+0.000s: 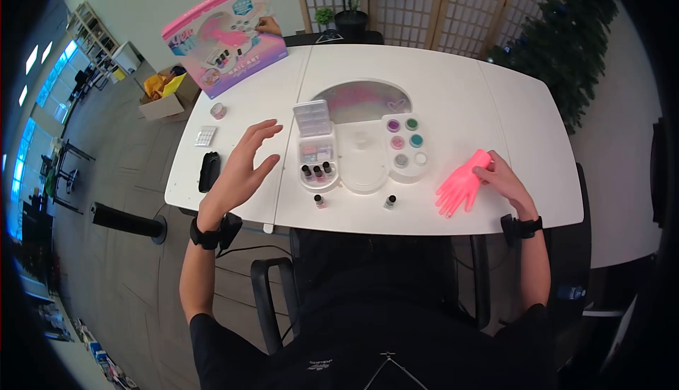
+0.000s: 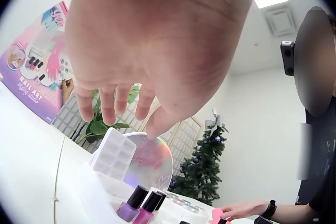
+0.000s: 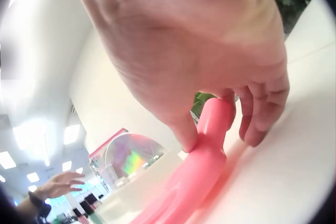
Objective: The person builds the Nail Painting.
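The right hand [image 1: 503, 180] pinches the wrist end of a pink model hand [image 1: 461, 186] at the table's right; in the right wrist view, thumb and fingers hold the pink model hand [image 3: 202, 163] from both sides. The left hand [image 1: 244, 167] is raised left of the white nail kit [image 1: 364, 171], fingers apart and holding nothing. In the left wrist view the left hand [image 2: 152, 45] hangs above purple [image 2: 128, 209] and pink polish bottles [image 2: 146, 215]. The kit holds several small bottles, an opened lidded tray [image 1: 312, 118] and pots of coloured glitter.
Two polish bottles [image 1: 320, 202] [image 1: 390, 202] stand near the front edge. At the left lie a black case [image 1: 209, 171], a white sheet of small pieces [image 1: 205, 136] and a tape roll [image 1: 218, 111]. The printed box [image 1: 230, 40] stands at the back left.
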Available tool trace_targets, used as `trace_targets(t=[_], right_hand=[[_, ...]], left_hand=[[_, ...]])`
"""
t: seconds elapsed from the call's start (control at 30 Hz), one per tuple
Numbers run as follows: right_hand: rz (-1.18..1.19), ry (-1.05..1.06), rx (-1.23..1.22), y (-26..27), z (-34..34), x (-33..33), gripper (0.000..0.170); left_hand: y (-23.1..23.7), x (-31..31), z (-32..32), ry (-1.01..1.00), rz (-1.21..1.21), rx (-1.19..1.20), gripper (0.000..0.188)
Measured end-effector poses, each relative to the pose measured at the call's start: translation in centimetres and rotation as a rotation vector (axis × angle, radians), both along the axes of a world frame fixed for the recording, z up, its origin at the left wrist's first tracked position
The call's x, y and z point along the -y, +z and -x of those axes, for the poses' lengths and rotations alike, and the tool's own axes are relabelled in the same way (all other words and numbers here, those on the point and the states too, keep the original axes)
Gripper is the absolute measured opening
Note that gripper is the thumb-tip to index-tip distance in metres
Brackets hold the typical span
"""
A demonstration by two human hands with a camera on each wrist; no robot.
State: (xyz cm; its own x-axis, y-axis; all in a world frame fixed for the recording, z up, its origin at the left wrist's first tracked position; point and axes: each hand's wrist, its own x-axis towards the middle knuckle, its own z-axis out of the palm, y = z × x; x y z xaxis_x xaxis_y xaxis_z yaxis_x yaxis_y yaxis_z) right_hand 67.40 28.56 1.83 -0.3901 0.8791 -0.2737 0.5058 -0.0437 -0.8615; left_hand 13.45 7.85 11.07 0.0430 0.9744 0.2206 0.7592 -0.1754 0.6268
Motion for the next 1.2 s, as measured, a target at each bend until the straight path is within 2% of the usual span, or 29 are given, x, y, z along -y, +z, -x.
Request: trace_targets(t=[0.23,0.3,0.43,0.53,0.63,0.73,0.83,1.03,1.2], right_hand=[[-0.118,0.171,-0.045,8.3,2.5,-1.7,0.036],[-0.144,0.236,-0.058,11.3,5.8,-1.4,0.037],[-0.152,0.447,-0.088,14.5,13.3,-1.2,0.040],[-0.111,0.571,-0.068,14.0,19.0,-2.8,0.043],[-0.031,0.632,-0.035,11.6,22.8,-4.3,0.045],[0.012,0.665,-0.060,9.0,24.4,-5.4,0.050],[0.002,0.639,0.022,7.6,25.3,-5.6,0.057],[-0.206,0.583,0.157,5.8,25.8,-5.2,0.071],[-0.235,0.641,0.238,6.2,25.5,-5.2,0.048]], left_hand=[[2.2,-2.5,-0.8,0.035,0.004,0.118,0.032],[3.1,-3.7,-2.2,0.029,0.045,0.119,0.030],[2.9,-7.4,-5.4,-0.128,0.067,0.103,0.031],[1.0,-11.0,-7.2,-0.225,0.100,0.063,0.038],[-0.4,-13.6,-7.2,-0.194,0.310,0.186,0.038],[-1.6,-14.7,-6.9,-0.202,0.387,0.283,0.034],[-3.3,-15.3,-6.3,-0.171,0.447,0.279,0.031],[-4.0,-15.0,-5.9,-0.123,0.539,0.315,0.031],[-5.2,-15.7,-5.4,-0.133,0.542,0.320,0.032]])
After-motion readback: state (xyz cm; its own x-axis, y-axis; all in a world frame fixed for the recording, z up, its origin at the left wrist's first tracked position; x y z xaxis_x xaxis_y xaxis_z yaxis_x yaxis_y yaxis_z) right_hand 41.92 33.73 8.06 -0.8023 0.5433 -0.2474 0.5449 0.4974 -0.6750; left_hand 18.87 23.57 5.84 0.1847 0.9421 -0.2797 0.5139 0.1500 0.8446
